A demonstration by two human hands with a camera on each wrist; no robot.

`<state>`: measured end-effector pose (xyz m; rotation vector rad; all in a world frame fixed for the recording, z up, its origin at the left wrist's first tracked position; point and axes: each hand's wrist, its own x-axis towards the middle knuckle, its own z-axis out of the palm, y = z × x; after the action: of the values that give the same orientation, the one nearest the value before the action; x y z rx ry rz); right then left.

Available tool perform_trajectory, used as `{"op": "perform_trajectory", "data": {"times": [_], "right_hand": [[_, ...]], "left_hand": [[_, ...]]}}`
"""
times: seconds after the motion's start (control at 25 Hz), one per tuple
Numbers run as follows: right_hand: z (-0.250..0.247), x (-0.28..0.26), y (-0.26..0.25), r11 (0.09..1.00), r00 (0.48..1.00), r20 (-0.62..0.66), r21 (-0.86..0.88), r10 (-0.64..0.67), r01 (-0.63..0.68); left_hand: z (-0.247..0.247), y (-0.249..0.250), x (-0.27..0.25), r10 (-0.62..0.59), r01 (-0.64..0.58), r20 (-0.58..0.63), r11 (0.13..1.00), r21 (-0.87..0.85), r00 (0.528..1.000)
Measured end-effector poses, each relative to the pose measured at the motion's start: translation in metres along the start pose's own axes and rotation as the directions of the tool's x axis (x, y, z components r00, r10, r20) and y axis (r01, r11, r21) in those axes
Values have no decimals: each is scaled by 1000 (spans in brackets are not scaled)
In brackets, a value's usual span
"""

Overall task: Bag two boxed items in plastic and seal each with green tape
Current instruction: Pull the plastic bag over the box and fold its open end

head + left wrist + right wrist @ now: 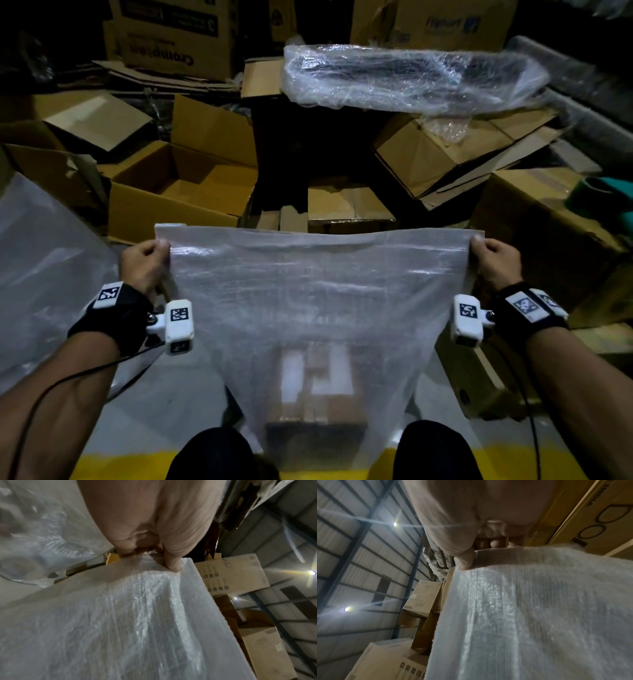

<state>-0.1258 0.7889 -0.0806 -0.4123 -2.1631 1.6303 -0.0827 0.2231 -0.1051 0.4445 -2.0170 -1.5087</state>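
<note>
1. Currently the left hand [144, 262] pinches the upper left corner of the plastic bag [318, 308], fingers curled onto the film; in the left wrist view the thumb and fingertips [173, 563] close on the bag's top edge.
2. Right hand [495, 262] pinches the upper right corner of the same bag; in the right wrist view the thumb [465, 561] presses the film against the curled fingers.
3. Bag is held up and stretched wide between the two hands, its top edge nearly level and slightly sagging in the middle.
4. Boxed item [317, 394] shows through the film low in the bag, below its middle and between the person's knees [212, 452]; whether it rests on the floor cannot be told.
5. Beyond the bag's top edge lie open cardboard boxes [178, 195], close to it.
6. Further beyond the bag, a dark item wrapped in clear plastic [407, 77] lies across cartons.
7. Green tape roll [599, 195] sits on a carton right of the bag, above the right hand.
8. Loose plastic sheet [44, 274] lies left of the bag, beside the left wrist.
9. Yellow floor line [130, 466] runs under the bag's lower end.
</note>
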Motion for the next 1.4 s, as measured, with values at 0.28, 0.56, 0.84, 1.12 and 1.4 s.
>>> {"op": "perform_trajectory", "data": {"times": [0.28, 0.56, 0.84, 1.12, 1.4], "right_hand": [[12, 22, -26, 999, 999, -49, 42, 10, -8], [7, 26, -13, 998, 998, -41, -46, 45, -47], [-2, 22, 1, 986, 1000, -13, -164, 15, -17], [-7, 17, 6, 948, 981, 103, -257, -164, 186], [-17, -4, -12, 949, 948, 308, -269, -76, 163]], "left_hand": [[9, 36, 21, -193, 189, -11, 970, -154, 981], [9, 21, 29, -337, 338, 35, 925, -175, 941], [-4, 26, 22, -204, 204, -16, 979, 18, 979], [-13, 28, 10, 127, -209, 296, 942, 264, 947], [-32, 28, 6, 42, -193, 391, 915, 355, 920]]}}
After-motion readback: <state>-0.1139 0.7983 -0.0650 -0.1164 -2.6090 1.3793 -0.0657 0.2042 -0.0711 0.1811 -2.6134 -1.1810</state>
